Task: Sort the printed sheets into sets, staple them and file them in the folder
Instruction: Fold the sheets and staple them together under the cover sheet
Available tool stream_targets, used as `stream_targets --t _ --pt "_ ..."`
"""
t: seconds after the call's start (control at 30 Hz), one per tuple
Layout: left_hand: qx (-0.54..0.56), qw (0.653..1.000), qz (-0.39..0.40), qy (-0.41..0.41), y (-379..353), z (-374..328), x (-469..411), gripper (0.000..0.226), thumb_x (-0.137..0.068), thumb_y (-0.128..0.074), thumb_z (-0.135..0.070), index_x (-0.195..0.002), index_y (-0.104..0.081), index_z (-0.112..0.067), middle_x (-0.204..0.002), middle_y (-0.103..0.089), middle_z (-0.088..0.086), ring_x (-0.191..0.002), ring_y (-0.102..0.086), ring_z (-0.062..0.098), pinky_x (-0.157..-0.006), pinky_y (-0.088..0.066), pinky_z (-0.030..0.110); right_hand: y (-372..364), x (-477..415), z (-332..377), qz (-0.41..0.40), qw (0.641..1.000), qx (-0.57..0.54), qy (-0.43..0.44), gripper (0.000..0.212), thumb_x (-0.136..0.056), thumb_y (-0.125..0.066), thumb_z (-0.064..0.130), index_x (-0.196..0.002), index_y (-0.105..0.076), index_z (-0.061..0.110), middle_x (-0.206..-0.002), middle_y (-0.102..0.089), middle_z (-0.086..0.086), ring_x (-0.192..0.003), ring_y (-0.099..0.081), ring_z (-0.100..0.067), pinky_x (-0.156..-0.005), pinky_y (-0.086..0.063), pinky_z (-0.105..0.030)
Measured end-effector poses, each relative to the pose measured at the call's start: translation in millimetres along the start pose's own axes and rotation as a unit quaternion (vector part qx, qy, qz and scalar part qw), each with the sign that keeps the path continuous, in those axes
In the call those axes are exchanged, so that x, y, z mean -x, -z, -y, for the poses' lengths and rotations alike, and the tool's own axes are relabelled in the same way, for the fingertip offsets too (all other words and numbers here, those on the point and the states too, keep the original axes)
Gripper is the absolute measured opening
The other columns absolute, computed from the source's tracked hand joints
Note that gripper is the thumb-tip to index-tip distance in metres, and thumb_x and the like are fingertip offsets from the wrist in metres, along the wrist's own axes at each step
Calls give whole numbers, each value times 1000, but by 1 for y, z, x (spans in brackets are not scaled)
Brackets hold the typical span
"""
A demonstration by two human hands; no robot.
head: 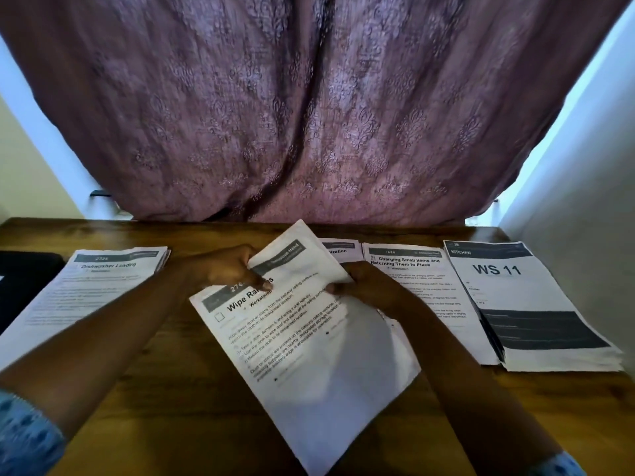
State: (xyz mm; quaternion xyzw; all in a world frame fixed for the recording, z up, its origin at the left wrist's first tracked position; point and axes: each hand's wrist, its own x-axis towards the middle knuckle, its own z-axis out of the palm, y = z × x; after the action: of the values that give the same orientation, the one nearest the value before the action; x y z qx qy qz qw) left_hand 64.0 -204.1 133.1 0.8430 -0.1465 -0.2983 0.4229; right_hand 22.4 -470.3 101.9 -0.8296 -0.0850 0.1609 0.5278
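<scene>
Both hands hold a tilted set of printed sheets (309, 338) headed "Wipe Rai…" above the middle of the wooden table (171, 389). My left hand (226, 269) pinches its top edge, thumb on the heading. My right hand (367, 286) grips its right edge. A pile headed "Dishwasher Loading" (86, 290) lies at the left. A pile headed "Charging Small Items" (422, 286) lies right of centre, and a thick stack with a "WS 11" cover (529, 304) lies at the far right. Another sheet (340, 250) peeks out behind the held set.
A purple patterned curtain (309, 115) hangs behind the table's far edge. A dark flat object (24, 280), partly covered by the left pile, sits at the table's left edge. White walls stand at both sides.
</scene>
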Motion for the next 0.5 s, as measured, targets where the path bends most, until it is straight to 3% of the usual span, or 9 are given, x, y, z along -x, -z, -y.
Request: stream_targets --t 0.07,0.17,0.27,0.37,0.47,0.5 --pt "55 997 -53 11 -1 9 4 18 -78 -74 -4 -93 -70 -10 -86 -75 9 -75 -72 27 -59 -57 28 20 3 -5 35 999 2 -33 29 -81 -72 17 -109 -67 14 -103 -71 -2 -91 -68 -15 -75 -54 -22" --pt "157 979 -119 44 -1 28 13 33 -68 -78 -6 -99 -67 -6 -93 -74 16 -71 -72 26 -58 -58 32 47 20 -28 -13 998 -6 -68 22 -79 -73 16 -101 -67 17 -98 -71 -3 -88 -66 -17 -78 -54 -28" --pt "218 962 -147 75 -9 45 21 29 -74 -74 -6 -103 -67 -3 -91 -74 17 -75 -72 32 -59 -59 37 40 36 -53 -86 968 -212 -105 32 -80 -70 12 -111 -63 13 -99 -72 -6 -90 -67 -22 -76 -56 -33" --pt "282 937 -186 90 -28 56 20 24 -80 -71 -5 -103 -66 -1 -95 -72 22 -80 -71 38 -75 -58 51 7 42 -63 -129 925 -329 -138 32 -81 -67 4 -112 -62 9 -97 -71 -8 -87 -66 -24 -68 -54 -32" --pt "317 909 -264 58 -53 46 18 8 -85 -68 -6 -91 -66 -2 -96 -72 21 -69 -71 31 -65 -58 40 -16 38 -53 -223 929 -279 -100 31 -80 -68 1 -110 -64 8 -99 -70 -9 -95 -65 -28 -70 -51 -30" --pt "294 903 -310 30 -62 38 17 4 -85 -68 -9 -84 -65 -6 -93 -72 17 -66 -70 27 -62 -55 35 -18 35 -44 -268 931 -240 -61 29 -81 -68 2 -108 -65 12 -97 -69 -3 -95 -65 -22 -70 -51 -26"
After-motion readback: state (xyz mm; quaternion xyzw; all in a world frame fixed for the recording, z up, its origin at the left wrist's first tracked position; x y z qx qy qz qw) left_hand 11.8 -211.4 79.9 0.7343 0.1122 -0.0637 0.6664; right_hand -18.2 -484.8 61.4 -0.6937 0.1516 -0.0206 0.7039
